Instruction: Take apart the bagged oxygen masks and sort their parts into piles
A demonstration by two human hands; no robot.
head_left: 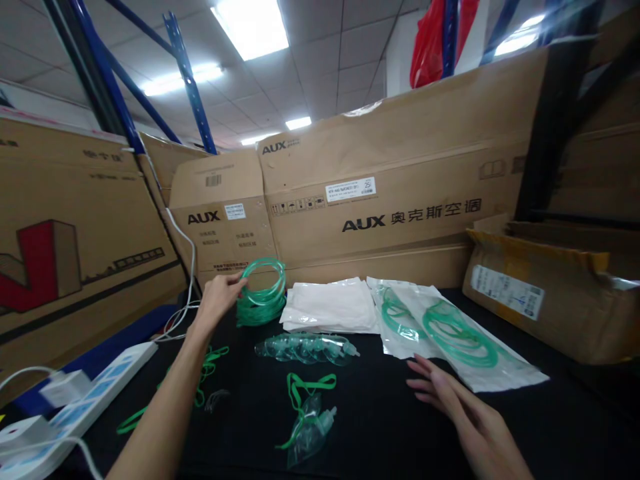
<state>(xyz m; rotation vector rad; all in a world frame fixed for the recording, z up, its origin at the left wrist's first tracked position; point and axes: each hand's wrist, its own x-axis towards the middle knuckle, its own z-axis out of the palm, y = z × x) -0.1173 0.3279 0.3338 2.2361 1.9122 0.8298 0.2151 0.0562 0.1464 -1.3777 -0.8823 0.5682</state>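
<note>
My left hand (225,293) pinches the top coil of a stack of green tubing (261,310), lifting that edge above the rest. My right hand (450,393) hovers over the black table with its fingers stretched out and holds nothing. Just beyond it lie clear-and-white pouches (517,373) with coiled green tubing inside. A single clear mask (307,437) with a green elastic strap (313,385) lies at the front middle. Behind it, several nested clear green masks (305,349) form a row. A stack of flat white pouches (330,307) sits between the tubing and the filled pouches.
Loose green straps (213,360) lie by my left forearm, near small clear bits (216,400). A white power strip (95,407) with plugs and cables stands at the left. Cardboard panels (400,193) wall the back, and an open cardboard box (550,293) is at the right.
</note>
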